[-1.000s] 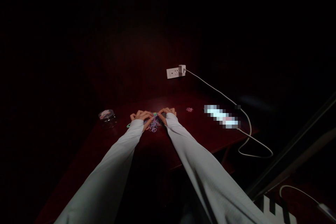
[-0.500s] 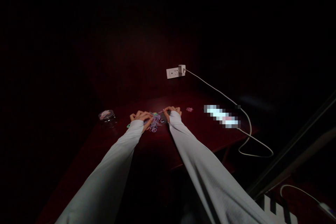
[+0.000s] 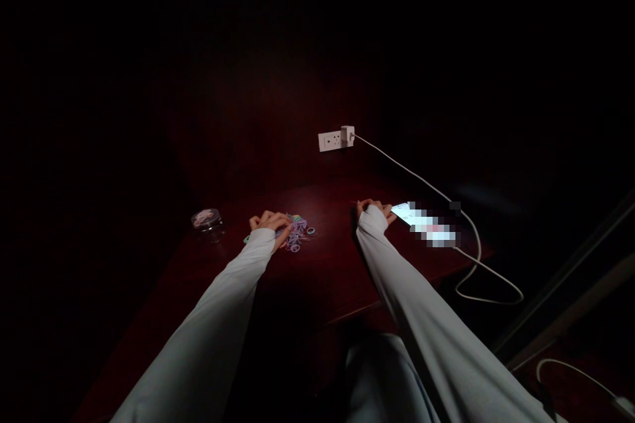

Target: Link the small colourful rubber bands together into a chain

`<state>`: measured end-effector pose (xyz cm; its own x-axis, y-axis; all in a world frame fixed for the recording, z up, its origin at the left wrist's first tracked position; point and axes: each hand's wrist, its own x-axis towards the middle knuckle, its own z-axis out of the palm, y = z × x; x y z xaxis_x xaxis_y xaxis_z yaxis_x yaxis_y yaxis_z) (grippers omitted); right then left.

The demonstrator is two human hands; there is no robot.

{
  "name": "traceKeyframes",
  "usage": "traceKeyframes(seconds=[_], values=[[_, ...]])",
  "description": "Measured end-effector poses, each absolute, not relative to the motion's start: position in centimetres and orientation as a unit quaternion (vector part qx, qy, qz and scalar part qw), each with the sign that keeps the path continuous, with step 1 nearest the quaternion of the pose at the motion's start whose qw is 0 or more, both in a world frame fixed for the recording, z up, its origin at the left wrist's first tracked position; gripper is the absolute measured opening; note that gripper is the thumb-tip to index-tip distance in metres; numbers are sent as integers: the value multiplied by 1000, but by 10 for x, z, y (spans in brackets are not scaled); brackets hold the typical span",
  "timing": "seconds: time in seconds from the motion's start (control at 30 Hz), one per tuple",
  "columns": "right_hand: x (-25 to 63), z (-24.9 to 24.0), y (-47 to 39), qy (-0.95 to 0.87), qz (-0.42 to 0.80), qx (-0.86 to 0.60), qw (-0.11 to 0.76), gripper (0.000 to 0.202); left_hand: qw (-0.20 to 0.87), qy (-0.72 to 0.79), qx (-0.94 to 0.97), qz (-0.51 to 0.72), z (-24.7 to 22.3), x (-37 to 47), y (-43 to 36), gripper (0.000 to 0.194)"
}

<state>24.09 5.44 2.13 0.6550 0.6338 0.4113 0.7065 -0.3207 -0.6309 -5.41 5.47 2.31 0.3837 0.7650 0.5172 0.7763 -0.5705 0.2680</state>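
A pile of small bands point(image 3: 298, 231), mostly purple with some green, lies on the dark red table point(image 3: 327, 277). My left hand point(image 3: 270, 223) rests at the pile's left side, its fingers bent and apart over the bands. Farther right, my right hand point(image 3: 374, 206) is low over the table, just left of the lit phone point(image 3: 421, 221). Its fingers are curled, and whatever is at the fingertips is too small and dark to name. The small pink heap seen earlier at that spot is hidden by this hand.
A clear jar with a lid point(image 3: 206, 219) stands at the table's left. On the wall is a white socket point(image 3: 329, 141) with a charger point(image 3: 348, 135) plugged in. Its white cable point(image 3: 421, 178) loops down past the table's right edge to the phone.
My right hand has moved right, away from the pile to beside the phone, where the pink heap was. My left hand has stayed at the pile. The view has shifted slightly.
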Motion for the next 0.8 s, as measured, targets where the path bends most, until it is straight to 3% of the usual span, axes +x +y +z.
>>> traceKeyframes(seconds=[0.8], values=[[251,29,44,-390,-24,-833,393,31,15,-483,-813,-324,25,-56,56,19]])
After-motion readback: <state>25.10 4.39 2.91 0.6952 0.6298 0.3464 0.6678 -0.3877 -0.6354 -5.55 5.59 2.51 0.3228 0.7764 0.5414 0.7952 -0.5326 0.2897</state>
